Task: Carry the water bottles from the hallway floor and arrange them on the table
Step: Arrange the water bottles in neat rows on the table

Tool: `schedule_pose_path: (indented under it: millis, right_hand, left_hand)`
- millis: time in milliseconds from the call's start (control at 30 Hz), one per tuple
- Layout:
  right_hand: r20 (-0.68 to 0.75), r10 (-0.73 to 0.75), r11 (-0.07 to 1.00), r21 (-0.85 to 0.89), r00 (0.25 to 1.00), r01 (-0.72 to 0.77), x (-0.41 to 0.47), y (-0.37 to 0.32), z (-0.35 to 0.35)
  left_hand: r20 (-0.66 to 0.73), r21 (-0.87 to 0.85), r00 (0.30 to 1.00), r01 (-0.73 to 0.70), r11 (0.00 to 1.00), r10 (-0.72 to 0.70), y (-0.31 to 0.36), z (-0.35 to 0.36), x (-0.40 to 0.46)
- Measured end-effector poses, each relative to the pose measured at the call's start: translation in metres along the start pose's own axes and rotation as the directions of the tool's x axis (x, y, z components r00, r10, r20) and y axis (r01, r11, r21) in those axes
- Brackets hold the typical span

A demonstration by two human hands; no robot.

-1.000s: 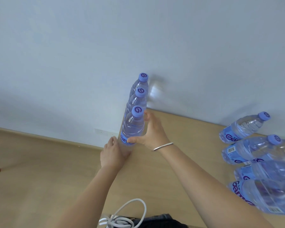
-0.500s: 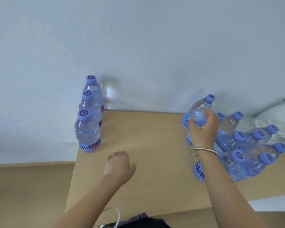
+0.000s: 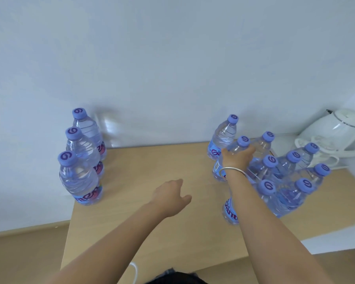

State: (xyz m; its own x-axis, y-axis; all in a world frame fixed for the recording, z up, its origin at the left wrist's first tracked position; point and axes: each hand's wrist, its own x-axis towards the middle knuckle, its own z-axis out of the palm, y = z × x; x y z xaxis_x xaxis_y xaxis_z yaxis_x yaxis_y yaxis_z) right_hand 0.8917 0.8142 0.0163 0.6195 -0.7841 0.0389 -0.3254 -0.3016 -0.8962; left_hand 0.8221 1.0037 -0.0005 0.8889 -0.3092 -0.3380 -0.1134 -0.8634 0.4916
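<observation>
Clear bottles (image 3: 80,179) w/ purple swirl-marked caps (image 3: 67,158), blue/pink labels; tan wood table (image 3: 152,160); white kettle (image 3: 334,132).

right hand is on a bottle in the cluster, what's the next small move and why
Probably lift that bottle clear of the cluster and carry it left to extend the row of three standing along the table's left edge. The right hand grips its shoulder just under the cap, the left hand hovers open over bare tabletop, and the cluster is still crowded and unsorted.
</observation>
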Motion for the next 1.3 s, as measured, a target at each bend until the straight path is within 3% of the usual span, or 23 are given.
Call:
schedule_pose_path:
  millis: [100, 167, 300, 400, 467, 533, 600, 667, 767, 833, 900, 967, 1000, 1067, 1133, 1233, 1300]
  right_hand:
    - [0.119, -0.082, 0.977, -0.186, 0.989, 0.104, 0.003, -0.001, -0.005]
    - [0.197, -0.157, 0.955, -0.217, 0.968, 0.2, -0.004, -0.003, -0.008]
    - [0.299, -0.257, 0.946, -0.117, 0.919, 0.303, -0.038, -0.017, -0.013]
    - [0.412, -0.247, 0.964, 0.01, 0.877, 0.267, -0.068, -0.044, -0.018]
    - [0.491, -0.25, 0.968, 0.11, 0.835, 0.225, -0.088, -0.064, -0.021]
    - [0.54, -0.298, 0.955, 0.173, 0.787, 0.243, -0.107, -0.085, -0.025]
    - [0.593, -0.351, 0.936, 0.198, 0.725, 0.291, -0.121, -0.104, -0.028]
    - [0.682, -0.358, 0.934, 0.247, 0.638, 0.259, -0.125, -0.117, -0.031]
    - [0.857, -0.311, 0.944, 0.33, 0.412, 0.027, -0.115, -0.13, -0.038]
    - [0.928, -0.302, 0.927, 0.339, 0.216, -0.161, -0.112, -0.134, -0.038]
    - [0.936, -0.348, 0.887, 0.344, 0.044, -0.307, -0.115, -0.134, -0.036]
    - [0.89, -0.447, 0.829, 0.372, -0.093, -0.418, -0.124, -0.131, -0.032]
    - [0.867, -0.481, 0.809, 0.383, -0.127, -0.447, -0.129, -0.129, -0.03]
    - [0.842, -0.523, 0.783, 0.412, -0.135, -0.466, -0.136, -0.126, -0.026]
    - [0.83, -0.552, 0.767, 0.467, -0.081, -0.441, -0.14, -0.126, -0.022]
    - [0.845, -0.532, 0.801, 0.524, 0.059, -0.29, -0.144, -0.125, -0.015]
    - [0.859, -0.502, 0.833, 0.512, 0.103, -0.212, -0.15, -0.121, -0.01]
  left_hand:
    - [0.005, -0.077, 1.0, 0.019, 0.997, -0.019, -0.005, -0.002, -0.003]
    - [0.015, -0.127, 1.0, 0.023, 0.992, -0.022, -0.011, -0.003, -0.005]
    - [-0.035, -0.271, 0.999, 0.02, 0.962, -0.03, -0.026, -0.004, -0.007]
    - [-0.121, -0.363, 0.992, -0.011, 0.932, -0.036, -0.035, -0.007, -0.009]
    - [-0.206, -0.529, 0.978, -0.1, 0.843, -0.013, -0.037, -0.009, -0.013]
    - [-0.332, -0.66, 0.941, -0.182, 0.729, -0.067, -0.038, -0.013, -0.022]
    - [-0.446, -0.64, 0.884, -0.206, 0.74, -0.14, -0.038, -0.024, -0.036]
    - [-0.434, -0.649, 0.889, -0.194, 0.736, -0.149, -0.04, -0.037, -0.052]
    - [-0.213, -0.814, 0.972, -0.235, 0.531, 0.103, -0.04, -0.059, -0.077]
    - [-0.067, -0.904, 0.942, -0.197, 0.379, 0.329, -0.042, -0.069, -0.092]
    - [0.003, -0.96, 0.883, -0.128, 0.248, 0.469, -0.047, -0.073, -0.103]
    - [0.014, -0.979, 0.84, -0.098, 0.176, 0.542, -0.05, -0.072, -0.108]
    - [0.008, -0.978, 0.823, -0.111, 0.174, 0.568, -0.05, -0.071, -0.11]
    - [-0.007, -0.977, 0.829, -0.126, 0.174, 0.559, -0.051, -0.067, -0.113]
    - [0.002, -0.976, 0.885, -0.098, 0.192, 0.465, -0.054, -0.07, -0.116]
    - [-0.025, -0.912, 0.941, -0.16, 0.378, 0.338, -0.056, -0.076, -0.121]
    - [-0.069, -0.859, 0.959, -0.197, 0.473, 0.274, -0.058, -0.074, -0.123]
